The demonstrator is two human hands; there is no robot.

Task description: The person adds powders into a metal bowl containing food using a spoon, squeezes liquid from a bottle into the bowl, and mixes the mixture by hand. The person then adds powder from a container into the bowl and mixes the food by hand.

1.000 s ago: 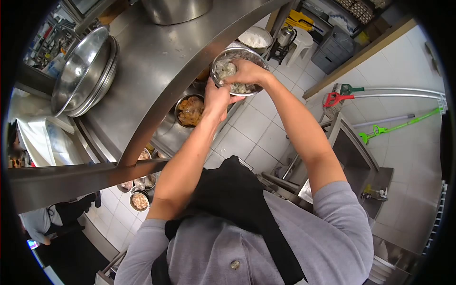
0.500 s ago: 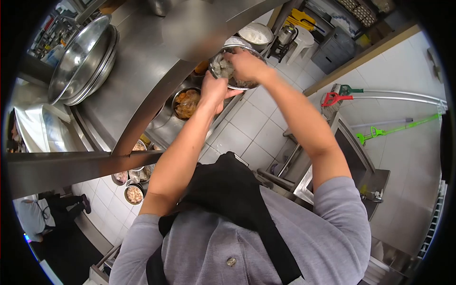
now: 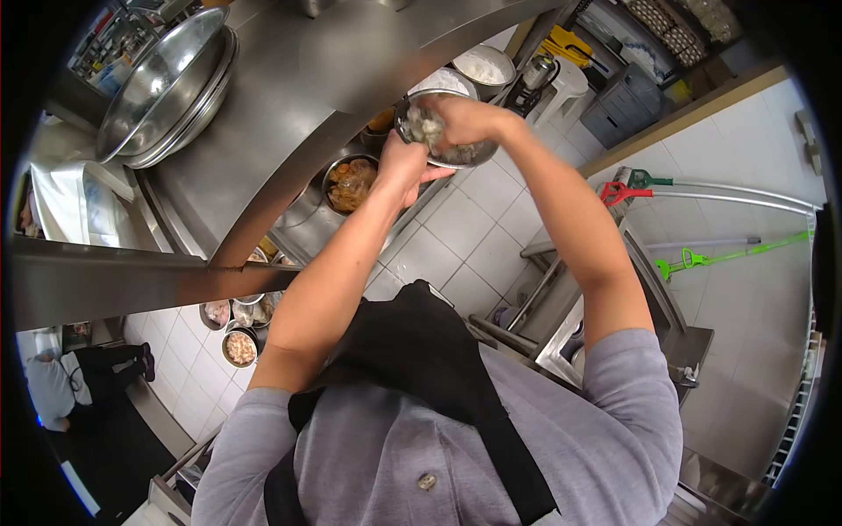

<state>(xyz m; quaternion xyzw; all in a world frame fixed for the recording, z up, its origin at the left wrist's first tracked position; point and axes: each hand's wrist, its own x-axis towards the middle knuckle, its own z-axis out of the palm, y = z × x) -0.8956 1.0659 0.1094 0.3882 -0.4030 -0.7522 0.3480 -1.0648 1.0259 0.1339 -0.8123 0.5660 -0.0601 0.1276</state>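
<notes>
A shiny metal bowl [image 3: 458, 161] with pale, wet, raw-looking food pieces [image 3: 427, 128] is held out beyond the counter edge. My left hand [image 3: 407, 168] grips its near left side, some fingers stretched out underneath. My right hand [image 3: 462, 120] reaches in from the right, its blurred fingers closed among the pale pieces and partly hidden by them. Just left of my left hand, a round container of orange-brown food [image 3: 351, 185] is set into the counter. White powder fills a bowl [image 3: 445, 81] behind the held one.
Another bowl of white powder [image 3: 484, 66] stands farther back. Large metal bowls [image 3: 167, 96] are stacked on the steel shelf [image 3: 263, 114] at left. Below it are several containers of raw food [image 3: 239, 348]. Another person [image 3: 70, 381] is at lower left; mops [image 3: 702, 259] are at right.
My right hand has moved within the bowl, shifting the pale pieces. The bowl sits slightly farther right and lower in view. The surroundings have shifted a little as my head turned.
</notes>
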